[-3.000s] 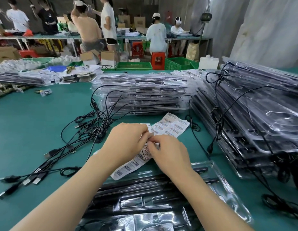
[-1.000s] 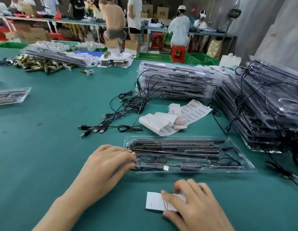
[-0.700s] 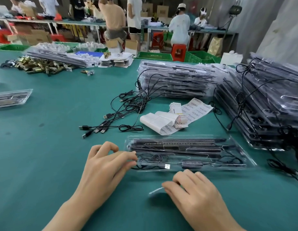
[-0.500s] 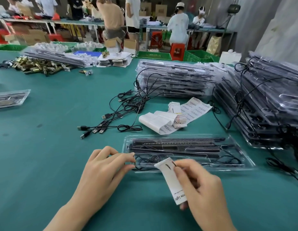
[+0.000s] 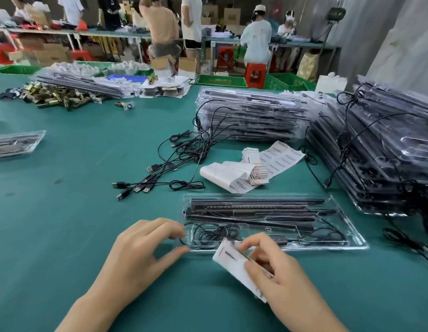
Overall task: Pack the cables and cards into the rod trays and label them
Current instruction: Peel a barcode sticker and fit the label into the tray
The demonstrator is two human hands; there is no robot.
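A clear plastic rod tray (image 5: 347, 226) lies on the green table, holding black rods and a coiled black cable (image 5: 215, 232). My right hand (image 5: 277, 279) pinches a white printed card (image 5: 234, 262) at the tray's near edge. My left hand (image 5: 146, 245) touches the tray's left end with thumb and fingertips. Behind the tray lie a sheet of barcode labels (image 5: 277, 159), a small pile of white cards (image 5: 255, 173) and several loose USB cables (image 5: 165, 171).
Tall stacks of packed trays stand at the right (image 5: 385, 149) and behind the centre (image 5: 251, 116). One tray (image 5: 14, 143) lies at the far left. Brass parts (image 5: 52, 97) are heaped at the back left. People work at benches beyond the table.
My right hand lifted the white card off the table and brought it over the tray's near edge. My left hand stayed at the tray's left end.
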